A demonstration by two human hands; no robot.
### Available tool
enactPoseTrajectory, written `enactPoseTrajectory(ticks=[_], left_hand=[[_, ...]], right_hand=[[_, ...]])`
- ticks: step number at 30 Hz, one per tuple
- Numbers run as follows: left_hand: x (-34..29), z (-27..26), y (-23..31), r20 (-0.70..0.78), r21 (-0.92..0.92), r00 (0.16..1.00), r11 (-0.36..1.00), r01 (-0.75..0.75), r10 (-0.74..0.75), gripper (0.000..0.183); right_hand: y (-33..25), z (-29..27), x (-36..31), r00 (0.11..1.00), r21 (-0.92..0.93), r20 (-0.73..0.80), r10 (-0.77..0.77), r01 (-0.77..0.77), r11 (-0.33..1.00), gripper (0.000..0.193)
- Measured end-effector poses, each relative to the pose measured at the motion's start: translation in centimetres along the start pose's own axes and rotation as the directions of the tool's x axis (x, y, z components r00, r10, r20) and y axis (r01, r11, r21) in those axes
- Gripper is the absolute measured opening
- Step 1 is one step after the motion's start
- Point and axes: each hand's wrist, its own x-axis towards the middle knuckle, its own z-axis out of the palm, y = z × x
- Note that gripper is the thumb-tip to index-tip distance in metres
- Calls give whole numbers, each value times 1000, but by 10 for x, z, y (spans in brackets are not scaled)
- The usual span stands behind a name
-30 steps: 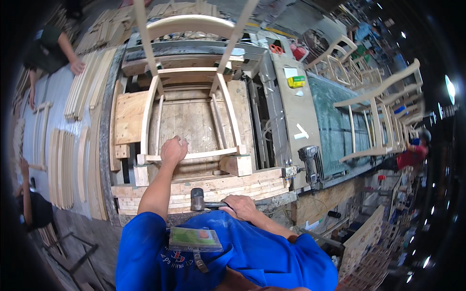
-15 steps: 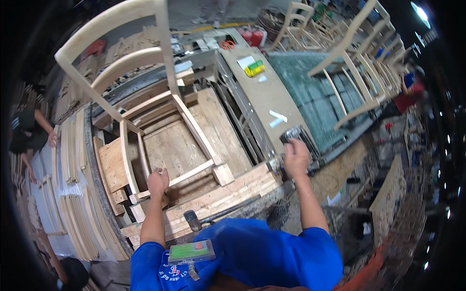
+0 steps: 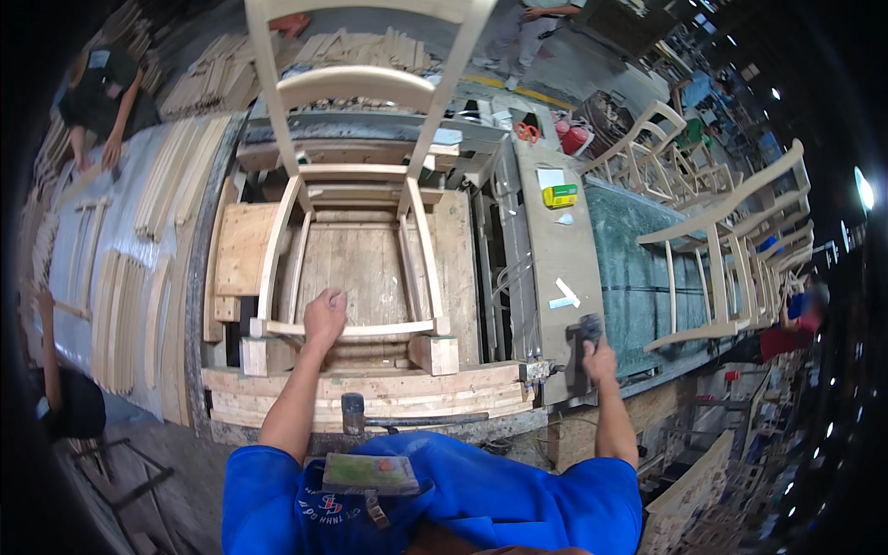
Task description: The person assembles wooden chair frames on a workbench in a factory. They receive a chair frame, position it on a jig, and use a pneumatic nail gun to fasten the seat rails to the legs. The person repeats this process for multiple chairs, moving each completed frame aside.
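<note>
A pale wooden chair frame [image 3: 425, 264] without a seat stands in front of me, its backrest at the far side. Its front legs rest near two wood blocks on the bench. My left hand [image 3: 326, 319] is closed at the front rail of the frame, fingers curled; what they hold, if anything, is hidden. To the right, my right hand [image 3: 599, 359] grips a dark, blocky handheld tool [image 3: 590, 327] over the edge of a tan board. The tool's exact kind is unclear. A hammer [image 3: 353, 413] with a dark head lies on the bench's near edge, close to my body.
A yellow-green box [image 3: 560, 195] and white paper strips [image 3: 564, 294] lie on the tan board [image 3: 546, 250]. Further right, assembled chairs [image 3: 721, 250] stand around a green surface [image 3: 629, 250]. On the left, wooden slats [image 3: 116, 319] cover a table where another person [image 3: 106, 102] works.
The view has swung left, so the chair frame now appears straighter ahead. My right hand has closed around the dark tool and moved with it; my left hand stays by the front rail.
</note>
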Motion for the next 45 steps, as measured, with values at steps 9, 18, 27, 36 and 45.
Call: enactPoseTrajectory(ticks=[9, 18, 27, 36, 45], left_hand=[[-113, 75, 121, 488, -573, 813, 819, 24, 318, 45], [-115, 82, 160, 719, -643, 617, -31, 765, 321, 36], [-47, 100, 123, 829, -284, 514, -624, 728, 222, 39], [-41, 125, 113, 867, -145, 447, -746, 650, 221, 53], [-50, 134, 112, 774, -158, 575, -798, 581, 266, 63]], right_hand=[[-167, -179, -22, 877, 618, 480, -25, -318, 719, 30], [-416, -125, -13, 445, 296, 889, -110, -373, 879, 39], [-500, 17, 65, 69, -62, 991, 119, -543, 837, 44], [-506, 85, 76, -28, -324, 938, 345, -418, 849, 50], [-529, 80, 62, 5, -353, 923, 385, -391, 850, 47]])
